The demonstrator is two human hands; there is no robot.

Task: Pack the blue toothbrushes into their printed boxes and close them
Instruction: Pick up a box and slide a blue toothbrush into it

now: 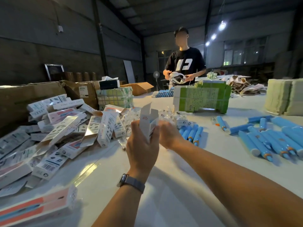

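Across the white desk, stock lies in separate groups. Along the far left edge stand large brown cartons, with a banded bundle of flat packaging beside them. A green-printed bundle of flat boxes sits at far centre, and a pale stack stands at far right. Behind the green bundle a second person in a black T-shirt stands holding a white object. A loose heap of printed boxes covers the left of the desk, several with an end flap open. One pink-and-blue box lies apart at the near left corner. Blue toothbrushes lie in a large group on the right, touching and overlapping; a smaller row of blue toothbrushes lies just right of the hands. Clear plastic wrappers lie behind the hands.

Held above the desk at centre is one printed box, upright, top flaps open. The left hand grasps it, fingers curled round its lower body; a watch is on that wrist. The right hand is at the box's right side; its fingers are hidden behind the box, so its grip cannot be determined. Whether a toothbrush is inside the held box cannot be seen.
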